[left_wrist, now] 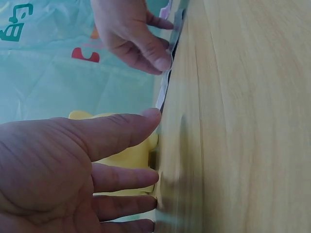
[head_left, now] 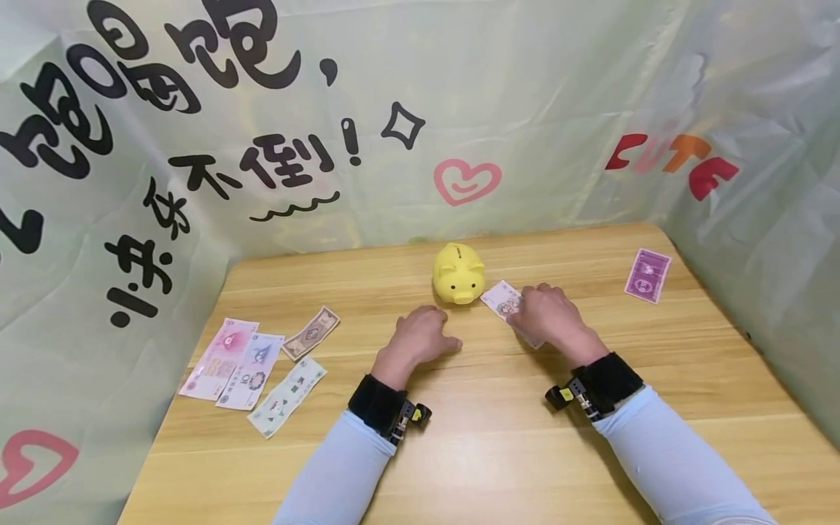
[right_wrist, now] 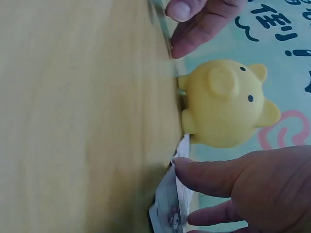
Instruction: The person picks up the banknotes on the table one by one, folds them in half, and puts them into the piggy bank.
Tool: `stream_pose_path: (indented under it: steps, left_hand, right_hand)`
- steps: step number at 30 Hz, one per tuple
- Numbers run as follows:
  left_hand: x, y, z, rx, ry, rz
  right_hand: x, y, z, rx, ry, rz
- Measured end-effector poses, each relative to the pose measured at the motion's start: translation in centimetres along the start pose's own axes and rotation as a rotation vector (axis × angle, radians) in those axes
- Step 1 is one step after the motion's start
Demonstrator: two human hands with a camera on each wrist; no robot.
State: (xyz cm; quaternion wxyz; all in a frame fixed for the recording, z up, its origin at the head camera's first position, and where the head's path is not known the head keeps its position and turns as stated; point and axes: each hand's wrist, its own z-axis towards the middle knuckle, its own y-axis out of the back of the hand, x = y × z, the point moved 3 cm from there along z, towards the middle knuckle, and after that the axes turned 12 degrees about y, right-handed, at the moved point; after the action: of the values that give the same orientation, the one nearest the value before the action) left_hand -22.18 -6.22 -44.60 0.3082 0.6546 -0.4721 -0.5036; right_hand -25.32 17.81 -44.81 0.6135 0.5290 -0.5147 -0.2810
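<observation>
A yellow piggy bank (head_left: 459,274) stands upright near the back of the table, its coin slot on top. Just right of it lies a pale banknote (head_left: 502,299), partly covered by my right hand (head_left: 550,315). The right wrist view shows the thumb on the near face of this banknote (right_wrist: 167,199) and the fingers behind it, pinching it while its edge lifts and bends. My left hand (head_left: 420,337) is in front of the piggy bank to the left, holding nothing. Its thumb and fingers are spread, with fingertips at the tabletop in the left wrist view.
Several banknotes lie at the table's left: a pink one (head_left: 222,357), a bluish one (head_left: 251,370) overlapping it, a brown one (head_left: 311,333) and a green one (head_left: 287,397). A purple banknote (head_left: 648,275) is at the far right. Printed cloth walls (head_left: 538,146) surround the wooden table (head_left: 472,452).
</observation>
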Motion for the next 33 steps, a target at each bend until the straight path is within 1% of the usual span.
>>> stream_pose_path:
  steps: [2, 4, 9, 14, 18, 20, 23, 25, 27, 29, 31, 33]
  left_hand:
    - [0.0, 0.0, 0.0, 0.000, 0.000, 0.001]
    - [0.0, 0.0, 0.0, -0.002, 0.001, 0.001]
    - [0.0, -0.1, 0.1, 0.000, 0.004, -0.003]
    - [0.1, 0.0, 0.0, -0.003, -0.006, -0.033]
    - [0.2, 0.5, -0.2, -0.002, -0.012, -0.126]
    - [0.1, 1.0, -0.4, -0.003, -0.023, -0.203]
    - [-0.3, 1.6, -0.8, -0.014, -0.053, -0.350]
    - [-0.5, 1.9, -1.1, -0.022, -0.067, -0.466]
    - [-0.8, 2.1, -1.2, -0.021, -0.082, -0.591]
    - [-1.2, 2.1, -1.3, 0.003, -0.097, -0.735]
    - [-1.5, 2.0, -1.4, 0.031, -0.105, -0.866]
    - [-1.6, 1.9, -1.4, 0.045, -0.098, -0.957]
  right_hand:
    - [-0.1, -0.2, 0.1, 0.019, -0.023, 0.002]
    - [-0.1, -0.3, 0.0, 0.035, -0.037, 0.027]
    - [-0.4, -0.3, -0.2, 0.046, -0.048, 0.149]
    - [-0.9, 0.2, -0.8, -0.011, -0.020, 0.264]
    - [-0.4, 2.0, -1.7, -0.064, 0.003, 0.370]
    - [0.0, 3.1, -2.2, -0.114, 0.001, 0.424]
    - [0.8, 4.7, -2.9, -0.238, 0.000, 0.491]
    - [1.5, 5.3, -3.2, -0.322, 0.008, 0.579]
    - [2.4, 5.4, -3.3, -0.382, 0.033, 0.682]
    - [3.4, 5.1, -3.1, -0.408, 0.064, 0.790]
    - [4.4, 4.5, -2.8, -0.405, 0.086, 0.871]
    - [5.4, 3.8, -2.4, -0.400, 0.100, 0.921]
